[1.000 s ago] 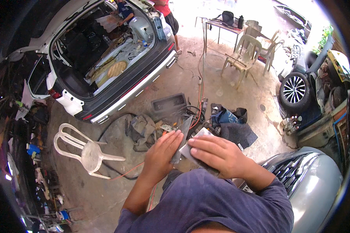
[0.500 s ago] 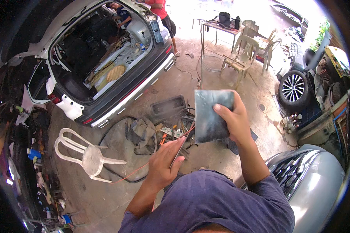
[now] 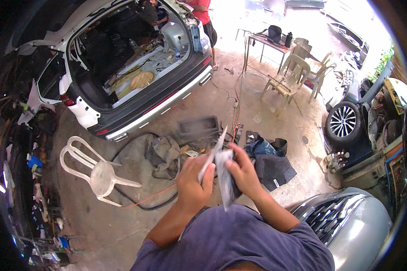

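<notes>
Pinching a thin grey sheet between thumb and fingers of the left hand, gripping a blurred grey pad likewise in the right hand — both held up close together over the floor. Can't tell whether touching. Beyond, on the floor, can see a black tray; can't make out its contents. In the white car's open cargo area, can see a round tan disc. On the worktop, can see a black bag and, near the right end, a black bottle.
</notes>
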The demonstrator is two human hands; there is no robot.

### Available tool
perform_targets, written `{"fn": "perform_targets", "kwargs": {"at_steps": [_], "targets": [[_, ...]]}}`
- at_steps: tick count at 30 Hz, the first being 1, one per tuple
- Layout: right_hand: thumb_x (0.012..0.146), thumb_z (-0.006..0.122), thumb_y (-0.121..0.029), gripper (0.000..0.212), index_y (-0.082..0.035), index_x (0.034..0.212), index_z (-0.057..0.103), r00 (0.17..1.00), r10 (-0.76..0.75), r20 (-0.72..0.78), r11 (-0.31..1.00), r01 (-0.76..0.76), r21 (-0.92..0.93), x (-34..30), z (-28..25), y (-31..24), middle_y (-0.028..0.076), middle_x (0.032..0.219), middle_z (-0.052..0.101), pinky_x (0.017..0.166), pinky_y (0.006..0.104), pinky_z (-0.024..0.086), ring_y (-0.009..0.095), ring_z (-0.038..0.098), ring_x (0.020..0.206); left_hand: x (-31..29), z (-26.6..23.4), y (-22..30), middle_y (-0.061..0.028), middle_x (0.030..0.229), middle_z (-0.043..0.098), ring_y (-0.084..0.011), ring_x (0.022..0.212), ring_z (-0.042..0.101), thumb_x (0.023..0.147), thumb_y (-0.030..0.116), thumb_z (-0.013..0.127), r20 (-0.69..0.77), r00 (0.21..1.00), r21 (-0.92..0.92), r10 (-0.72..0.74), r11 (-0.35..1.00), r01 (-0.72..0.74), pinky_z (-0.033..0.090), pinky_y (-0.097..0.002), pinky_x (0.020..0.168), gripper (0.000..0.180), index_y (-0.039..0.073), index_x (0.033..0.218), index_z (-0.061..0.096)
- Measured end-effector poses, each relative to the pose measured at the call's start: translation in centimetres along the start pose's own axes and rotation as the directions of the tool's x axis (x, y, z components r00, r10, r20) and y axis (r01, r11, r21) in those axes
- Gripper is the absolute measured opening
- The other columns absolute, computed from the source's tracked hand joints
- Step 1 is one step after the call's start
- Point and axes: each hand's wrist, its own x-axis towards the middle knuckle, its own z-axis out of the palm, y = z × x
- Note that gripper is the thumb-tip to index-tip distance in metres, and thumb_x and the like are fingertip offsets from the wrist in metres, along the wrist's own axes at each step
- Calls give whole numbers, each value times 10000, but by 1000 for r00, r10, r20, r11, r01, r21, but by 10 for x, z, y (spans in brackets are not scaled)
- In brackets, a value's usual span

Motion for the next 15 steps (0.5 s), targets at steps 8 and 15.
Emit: {"fn": "perform_targets", "kwargs": {"at_steps": [8, 15], "targets": [[915, 706, -164, 574, -8, 1412, 466, 921, 387, 31, 746, -333, 577, -4, -14, -34, 109, 1228, 624, 953, 352, 511, 195, 628, 1097, -15, 24, -4, -73, 1197, 640, -158, 1085, 585, 996, 209, 640, 186, 887, -710, -422, 566, 418, 463, -310, 935, 408, -51, 1301, 564], [948, 673, -190, 272, -27, 1163, 640, 914, 401, 64, 718, -357, 598, 0, -53, -49, 74, 1052, 711, 829, 357, 568, 188, 703, 924, -40, 31, -24, -89, 1273, 618, -183, 1186, 566, 963, 527, 620, 502, 840, -818, -204, 204, 538, 434, -363, 1010, 719, -55, 1372, 513]]}}
